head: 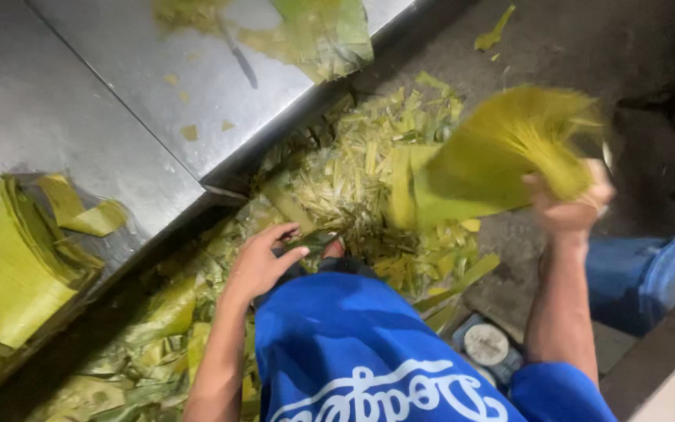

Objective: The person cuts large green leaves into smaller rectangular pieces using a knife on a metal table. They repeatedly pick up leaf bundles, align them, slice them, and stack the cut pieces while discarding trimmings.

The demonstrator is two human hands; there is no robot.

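Banana-leaf bundle (501, 152), yellow-green, blurred and fanned at its upper end, is raised over the floor on the right, gripped at that end by the closed right hand (568, 205). Below spreads a heap of leaf trimmings (345, 187), pale green strips covering the dark floor (556, 47). A steel table (103, 101) fills the upper left, bearing a stack of cut leaves (5, 258) at its left edge. The left hand (263, 262) rests fingers curled on a small dark green scrap (312, 241) beside the blue-clothed knee (337, 328).
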